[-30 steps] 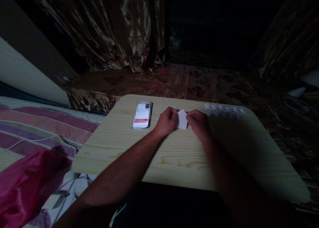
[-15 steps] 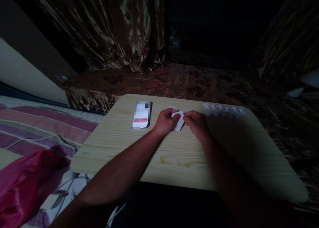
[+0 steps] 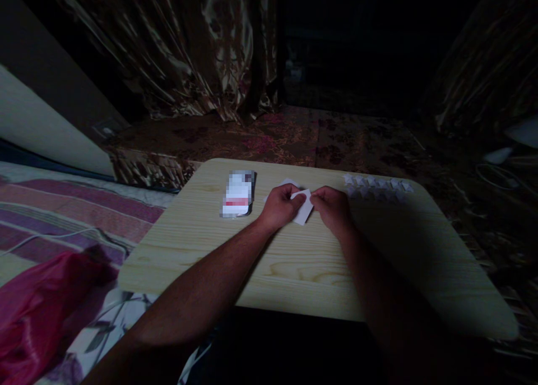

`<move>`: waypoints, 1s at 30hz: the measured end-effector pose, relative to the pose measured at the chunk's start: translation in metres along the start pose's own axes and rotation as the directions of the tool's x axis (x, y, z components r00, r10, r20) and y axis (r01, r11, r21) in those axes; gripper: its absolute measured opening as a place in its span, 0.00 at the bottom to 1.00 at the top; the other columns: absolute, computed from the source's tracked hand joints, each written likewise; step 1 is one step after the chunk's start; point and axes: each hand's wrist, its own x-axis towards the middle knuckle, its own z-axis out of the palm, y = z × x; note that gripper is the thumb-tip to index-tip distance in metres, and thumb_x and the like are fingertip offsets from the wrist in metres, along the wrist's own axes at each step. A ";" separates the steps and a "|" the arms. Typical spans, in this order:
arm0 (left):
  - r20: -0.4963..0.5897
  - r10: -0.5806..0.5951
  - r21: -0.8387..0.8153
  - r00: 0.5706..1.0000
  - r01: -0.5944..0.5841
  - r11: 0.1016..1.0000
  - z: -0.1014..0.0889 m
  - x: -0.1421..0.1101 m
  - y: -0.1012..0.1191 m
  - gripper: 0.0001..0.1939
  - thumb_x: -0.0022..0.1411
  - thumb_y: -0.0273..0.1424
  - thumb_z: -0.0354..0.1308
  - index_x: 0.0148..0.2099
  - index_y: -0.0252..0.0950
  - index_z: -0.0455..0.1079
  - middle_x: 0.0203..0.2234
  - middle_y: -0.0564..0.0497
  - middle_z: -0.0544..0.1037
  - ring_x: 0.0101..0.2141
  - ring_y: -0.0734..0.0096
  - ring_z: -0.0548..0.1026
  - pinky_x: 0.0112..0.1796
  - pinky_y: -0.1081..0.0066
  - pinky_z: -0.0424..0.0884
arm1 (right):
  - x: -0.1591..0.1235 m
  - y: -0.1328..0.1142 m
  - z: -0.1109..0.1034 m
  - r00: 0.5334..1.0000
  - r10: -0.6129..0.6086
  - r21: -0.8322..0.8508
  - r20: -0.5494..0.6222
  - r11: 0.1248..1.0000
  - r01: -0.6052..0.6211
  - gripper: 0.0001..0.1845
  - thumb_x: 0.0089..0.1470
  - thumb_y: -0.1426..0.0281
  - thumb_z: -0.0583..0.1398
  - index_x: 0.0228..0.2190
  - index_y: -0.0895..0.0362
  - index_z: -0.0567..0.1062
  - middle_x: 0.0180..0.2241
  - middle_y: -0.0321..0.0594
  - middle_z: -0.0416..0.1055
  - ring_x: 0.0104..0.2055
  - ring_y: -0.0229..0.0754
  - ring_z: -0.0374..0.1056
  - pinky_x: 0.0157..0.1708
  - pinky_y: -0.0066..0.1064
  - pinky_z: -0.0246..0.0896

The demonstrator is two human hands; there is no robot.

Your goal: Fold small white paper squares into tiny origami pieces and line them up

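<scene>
Between my two hands is a small white piece of folded paper (image 3: 303, 210), tilted above the middle of the table. My left hand (image 3: 281, 207) is closed on its left side, with the thumb lying over the face of the paper. At the upper right edge, the thumb and fingertips of my right hand (image 3: 332, 204) pinch the paper. More white paper (image 3: 289, 181) shows just behind my left hand, partly hidden by it. Several small folded white paper pieces (image 3: 378, 183) stand in two rows at the table's back right.
A phone (image 3: 237, 194), its surface blurred, lies left of my hands on the light wooden table (image 3: 189, 233). On the left is a bed with a striped cover (image 3: 138, 205) and a pink bag or cloth (image 3: 46, 312). Patterned curtains (image 3: 227, 49) hang behind.
The paper has turned between my hands; its pointed top no longer faces away from me. My left thumb has moved onto its face, and my right hand has shifted slightly left.
</scene>
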 end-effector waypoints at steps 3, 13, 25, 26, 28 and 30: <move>-0.008 -0.001 -0.013 1.000 0.001 1.000 0.000 0.000 -0.001 0.13 0.52 0.39 0.62 0.31 0.33 0.70 0.23 0.51 0.75 0.23 0.74 0.70 0.25 0.75 0.63 | 0.001 0.002 0.001 1.000 -0.008 -0.012 -0.018 1.000 0.008 0.08 0.44 0.65 0.60 0.25 0.57 0.75 0.20 0.35 0.71 0.24 0.38 0.66 0.23 0.27 0.57; 0.015 0.033 0.060 0.999 -0.034 0.998 0.000 -0.001 -0.003 0.13 0.53 0.39 0.61 0.30 0.32 0.70 0.24 0.51 0.76 0.23 0.75 0.69 0.24 0.76 0.62 | 0.001 0.000 -0.001 1.000 0.002 -0.023 -0.017 1.000 -0.002 0.08 0.45 0.65 0.60 0.25 0.57 0.75 0.20 0.35 0.71 0.23 0.38 0.65 0.23 0.27 0.57; 0.036 0.042 0.089 0.998 -0.045 0.995 0.000 -0.001 -0.002 0.12 0.54 0.38 0.60 0.29 0.33 0.69 0.21 0.52 0.73 0.22 0.76 0.67 0.24 0.76 0.63 | 0.000 -0.002 0.000 0.999 -0.010 -0.004 -0.038 1.000 0.009 0.08 0.47 0.65 0.60 0.27 0.57 0.76 0.21 0.35 0.72 0.24 0.38 0.67 0.25 0.27 0.59; 0.042 0.044 0.105 0.998 -0.048 0.993 0.000 -0.001 -0.001 0.12 0.54 0.38 0.60 0.29 0.33 0.69 0.21 0.53 0.73 0.21 0.77 0.67 0.24 0.76 0.62 | 0.000 -0.003 0.000 0.999 -0.012 0.000 -0.040 1.000 0.012 0.08 0.46 0.65 0.60 0.27 0.57 0.76 0.21 0.35 0.72 0.24 0.38 0.67 0.25 0.27 0.60; 0.050 0.048 0.138 0.998 -0.055 0.989 0.000 -0.002 -0.001 0.12 0.54 0.37 0.60 0.29 0.33 0.69 0.21 0.53 0.73 0.21 0.76 0.67 0.23 0.76 0.62 | 0.000 -0.004 0.000 0.999 -0.009 0.008 -0.035 1.000 0.009 0.08 0.46 0.66 0.60 0.26 0.57 0.76 0.21 0.35 0.72 0.24 0.38 0.66 0.25 0.27 0.60; 0.052 0.052 0.163 0.997 -0.060 0.985 -0.001 -0.002 -0.001 0.12 0.54 0.38 0.59 0.29 0.33 0.70 0.21 0.52 0.73 0.22 0.76 0.67 0.24 0.76 0.62 | 0.000 -0.005 0.000 1.000 -0.005 0.016 -0.024 1.000 0.006 0.08 0.46 0.66 0.60 0.26 0.57 0.75 0.21 0.35 0.72 0.24 0.38 0.66 0.25 0.27 0.59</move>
